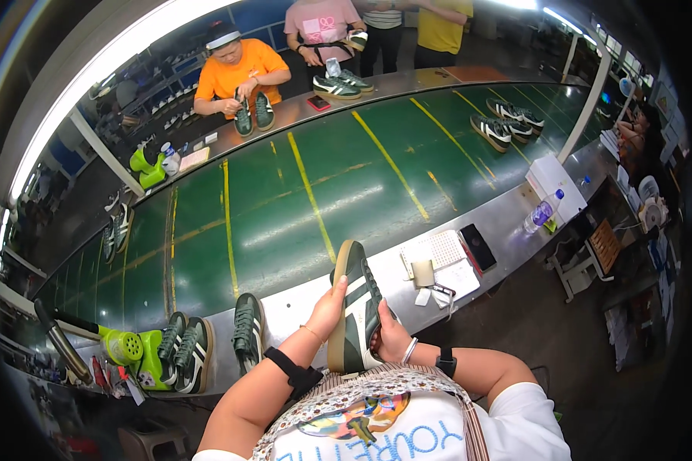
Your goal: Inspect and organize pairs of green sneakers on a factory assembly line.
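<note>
Close to my body I hold a dark green sneaker with white stripes and a tan gum sole, tipped on its side with the toe away from me. My left hand grips it along the sole edge, thumb lying up the side. On the laced, opening side my right hand is closed around the shoe near the heel; some of its fingers are hidden behind or inside it. A matching single sneaker stands on the metal ledge to the left. Beyond it sits a pair of similar sneakers.
A green conveyor belt with yellow lines runs past the ledge, carrying several sneakers at far right. A bright green heat gun stands left. Right are a tape roll, phone and bottle. Co-workers stand opposite, one in orange handling shoes.
</note>
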A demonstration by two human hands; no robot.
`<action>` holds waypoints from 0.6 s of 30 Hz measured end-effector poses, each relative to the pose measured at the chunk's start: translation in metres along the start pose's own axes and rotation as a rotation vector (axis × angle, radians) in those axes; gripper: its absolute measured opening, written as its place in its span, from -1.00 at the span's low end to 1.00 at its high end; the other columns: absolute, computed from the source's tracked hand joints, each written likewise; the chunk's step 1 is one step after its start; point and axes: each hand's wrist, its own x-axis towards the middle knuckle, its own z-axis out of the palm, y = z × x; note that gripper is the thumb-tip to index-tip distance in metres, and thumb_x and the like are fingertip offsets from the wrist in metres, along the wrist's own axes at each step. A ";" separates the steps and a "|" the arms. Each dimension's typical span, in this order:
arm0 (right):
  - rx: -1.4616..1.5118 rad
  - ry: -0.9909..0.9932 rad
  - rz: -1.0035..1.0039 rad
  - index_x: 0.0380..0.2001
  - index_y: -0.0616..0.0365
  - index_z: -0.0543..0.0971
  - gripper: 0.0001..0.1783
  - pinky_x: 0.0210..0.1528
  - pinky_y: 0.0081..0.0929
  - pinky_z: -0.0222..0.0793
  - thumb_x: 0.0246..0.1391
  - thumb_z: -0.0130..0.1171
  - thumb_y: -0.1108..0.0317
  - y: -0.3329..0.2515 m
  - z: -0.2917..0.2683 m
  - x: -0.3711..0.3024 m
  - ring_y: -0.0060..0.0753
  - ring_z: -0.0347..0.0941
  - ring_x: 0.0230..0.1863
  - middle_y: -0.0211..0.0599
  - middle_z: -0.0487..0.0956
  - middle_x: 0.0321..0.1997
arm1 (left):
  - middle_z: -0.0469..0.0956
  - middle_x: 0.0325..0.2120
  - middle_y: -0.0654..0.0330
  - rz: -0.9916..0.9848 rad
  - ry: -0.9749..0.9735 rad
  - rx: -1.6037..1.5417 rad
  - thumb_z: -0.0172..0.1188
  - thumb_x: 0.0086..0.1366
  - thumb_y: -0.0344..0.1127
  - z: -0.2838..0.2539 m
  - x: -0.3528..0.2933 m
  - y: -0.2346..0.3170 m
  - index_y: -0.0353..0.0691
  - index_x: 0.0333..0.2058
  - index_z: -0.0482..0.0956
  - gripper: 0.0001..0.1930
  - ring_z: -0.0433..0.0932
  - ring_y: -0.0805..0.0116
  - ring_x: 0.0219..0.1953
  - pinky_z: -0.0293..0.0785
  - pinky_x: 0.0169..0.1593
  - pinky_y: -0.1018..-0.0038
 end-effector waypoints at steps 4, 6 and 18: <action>-0.018 -0.094 0.060 -0.61 -0.09 0.40 -0.45 -0.60 -0.63 0.06 0.01 -0.17 -0.33 0.011 0.024 0.011 -0.60 0.11 -0.70 -0.58 0.25 -0.76 | 0.46 -0.15 0.09 -0.204 -0.147 -0.447 -0.26 0.24 0.26 -0.030 -0.034 0.021 -0.28 0.00 0.33 -0.32 0.47 0.31 -0.16 0.40 -0.10 0.44; -0.020 -0.127 0.077 -0.63 -0.09 0.38 -0.46 -0.57 -0.63 0.05 0.05 -0.19 -0.30 0.016 0.035 0.012 -0.59 0.10 -0.69 -0.59 0.22 -0.76 | 0.47 -0.16 0.10 -0.218 -0.142 -0.470 -0.27 0.23 0.27 -0.041 -0.040 0.016 -0.27 0.01 0.31 -0.32 0.48 0.31 -0.18 0.41 -0.11 0.41; -0.386 -0.266 0.073 -0.26 0.10 0.43 -0.61 -0.32 -0.59 0.31 0.18 -0.15 0.00 -0.132 0.041 0.052 -0.60 0.37 -0.45 -0.51 0.45 -0.52 | 0.40 -0.05 0.15 -0.235 0.041 -0.956 -0.25 0.20 0.31 -0.107 -0.002 -0.086 -0.16 0.05 0.27 -0.31 0.39 0.21 -0.03 0.29 0.06 0.24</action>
